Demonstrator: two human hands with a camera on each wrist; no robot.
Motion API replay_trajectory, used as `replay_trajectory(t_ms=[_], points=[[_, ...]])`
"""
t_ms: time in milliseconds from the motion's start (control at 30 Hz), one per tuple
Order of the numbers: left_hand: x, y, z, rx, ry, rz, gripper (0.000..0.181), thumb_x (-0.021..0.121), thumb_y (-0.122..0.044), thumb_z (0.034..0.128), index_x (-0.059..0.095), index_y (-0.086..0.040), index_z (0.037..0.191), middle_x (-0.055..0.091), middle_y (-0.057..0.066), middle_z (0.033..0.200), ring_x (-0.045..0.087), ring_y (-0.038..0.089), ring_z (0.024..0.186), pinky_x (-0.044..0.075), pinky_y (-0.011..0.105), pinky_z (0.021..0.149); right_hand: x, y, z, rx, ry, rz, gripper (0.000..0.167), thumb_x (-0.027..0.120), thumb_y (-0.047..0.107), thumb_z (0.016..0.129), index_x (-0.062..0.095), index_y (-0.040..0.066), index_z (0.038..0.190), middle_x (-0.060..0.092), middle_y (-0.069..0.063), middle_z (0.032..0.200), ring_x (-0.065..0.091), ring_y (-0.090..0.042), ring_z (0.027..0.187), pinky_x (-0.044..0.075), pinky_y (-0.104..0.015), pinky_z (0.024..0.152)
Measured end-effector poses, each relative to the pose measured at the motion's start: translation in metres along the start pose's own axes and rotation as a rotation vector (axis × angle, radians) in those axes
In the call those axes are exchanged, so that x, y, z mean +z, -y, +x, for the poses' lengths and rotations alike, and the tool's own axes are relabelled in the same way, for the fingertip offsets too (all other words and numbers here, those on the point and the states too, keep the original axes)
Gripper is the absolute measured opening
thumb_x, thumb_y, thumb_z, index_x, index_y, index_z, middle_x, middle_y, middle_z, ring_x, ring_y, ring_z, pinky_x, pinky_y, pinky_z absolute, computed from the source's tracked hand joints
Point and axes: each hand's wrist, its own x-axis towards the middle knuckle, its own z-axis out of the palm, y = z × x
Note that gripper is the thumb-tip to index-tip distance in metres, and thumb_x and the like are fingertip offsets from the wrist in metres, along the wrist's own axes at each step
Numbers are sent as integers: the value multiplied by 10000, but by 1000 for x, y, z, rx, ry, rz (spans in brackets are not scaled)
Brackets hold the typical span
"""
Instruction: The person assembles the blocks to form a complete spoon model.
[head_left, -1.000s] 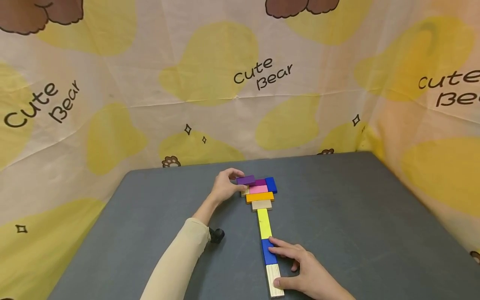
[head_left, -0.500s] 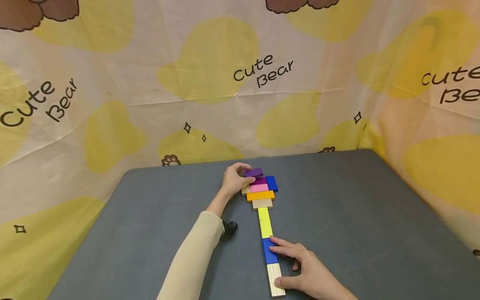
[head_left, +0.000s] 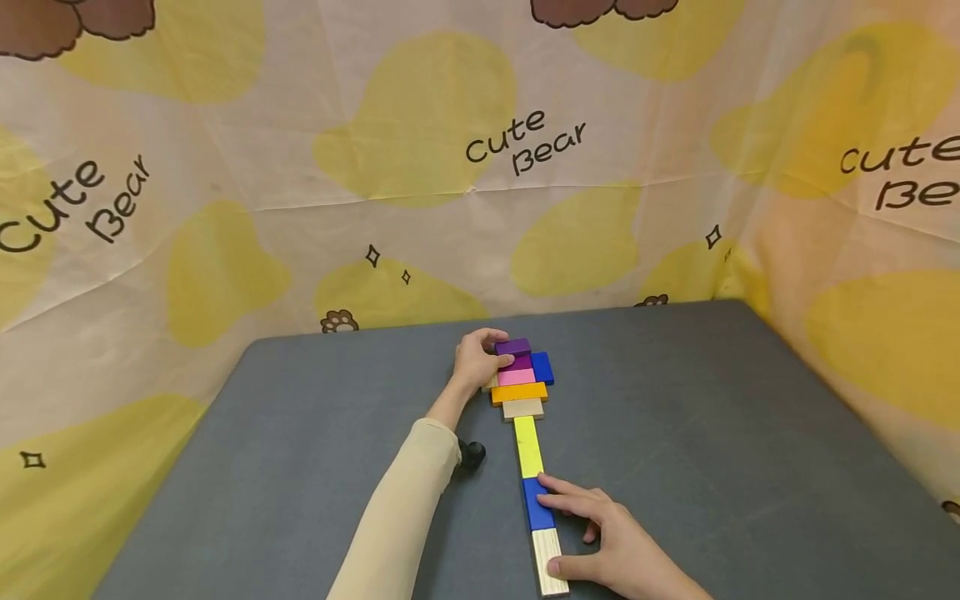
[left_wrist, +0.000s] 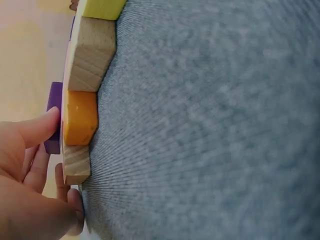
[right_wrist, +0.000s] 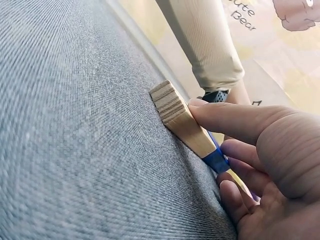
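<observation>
My left hand pinches a purple block between thumb and fingers at the far end of a block row. In the left wrist view the purple block stands higher than its neighbours; whether it rests on the magenta block I cannot tell. Nearer lie a pink block, an orange block and a beige block, all crosswise. My right hand touches the lengthwise blue block with its fingertips, while its thumb rests on the plain wood block at the near end.
A lengthwise yellow block joins the beige and blue blocks. Another blue block flanks the magenta one on the right. All lie on a grey table, with a printed cloth behind. A black device sits at the left wrist.
My left hand has carried the purple block to the right and away, then brought it slightly lower behind the pink block. My right hand has stayed in place.
</observation>
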Motion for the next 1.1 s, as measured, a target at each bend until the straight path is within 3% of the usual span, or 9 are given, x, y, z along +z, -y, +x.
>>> replay_trajectory(t_ms=[367,833,1100], points=[[-2,8,2,5,55,-4,296,634,-1,943,671,-96,1220,645,68,1197,546,257,1088,451,393,957,1,0,1,-1,12,10,650,835,449,755,616,299,1348,438,112,1480,444,-199,1038,459,-254,719],[-4,11,1,27,67,4,271,625,4,946,682,-100,1189,639,67,1179,538,265,1103,425,401,994,3,2,1,13,11,18,649,846,432,749,624,287,1342,444,81,1481,444,-213,1011,458,-259,695],[-14,8,-1,104,95,-41,288,652,-16,934,682,-83,1213,646,39,1192,511,285,1168,395,423,1021,0,2,0,9,-4,0,668,837,455,751,611,294,1358,436,89,1483,435,-214,1071,460,-254,719]])
